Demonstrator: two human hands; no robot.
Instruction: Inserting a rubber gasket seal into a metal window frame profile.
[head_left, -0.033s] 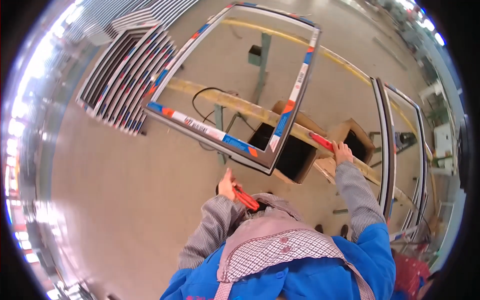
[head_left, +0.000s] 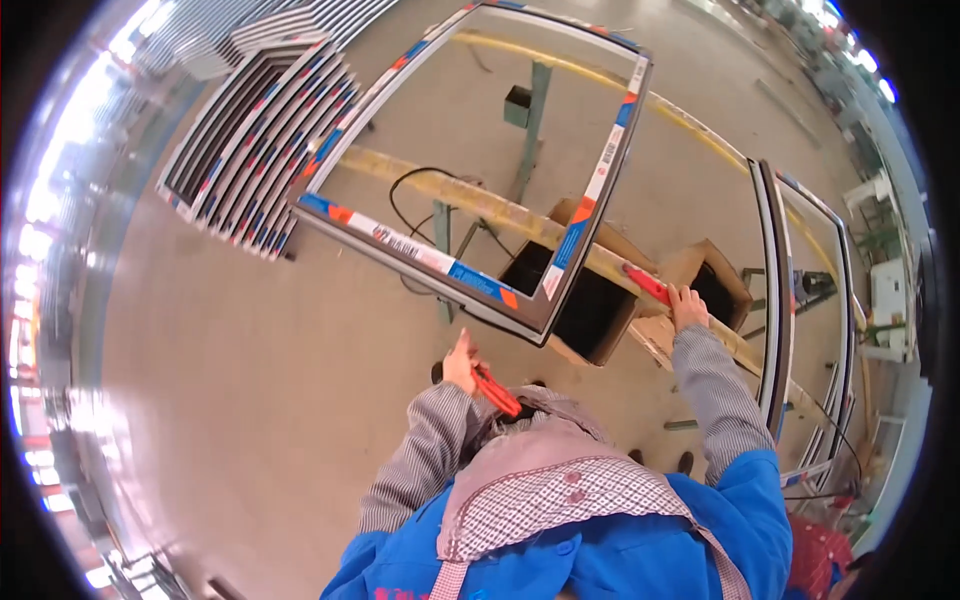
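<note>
My left hand is closed on a tool with red handles, held close to the apron; its working end is hidden. One finger points up toward the near edge of a rectangular frame, a short gap away. That frame has a dark edge and strips of blue, white and orange tape, and lies across two padded rails. To the right, my right hand grips a slim red tool over the near rail. The tool points left toward the frame's near right corner; its exact kind is unclear.
Below the near rail stand cardboard boxes with dark insides. More frames lean upright at the right. Many stacked frames lie on the far left. A black cable loops by a green post.
The whole view has shifted very slightly. Both hands keep hold of their red tools, and the taped frame stays on the rails.
</note>
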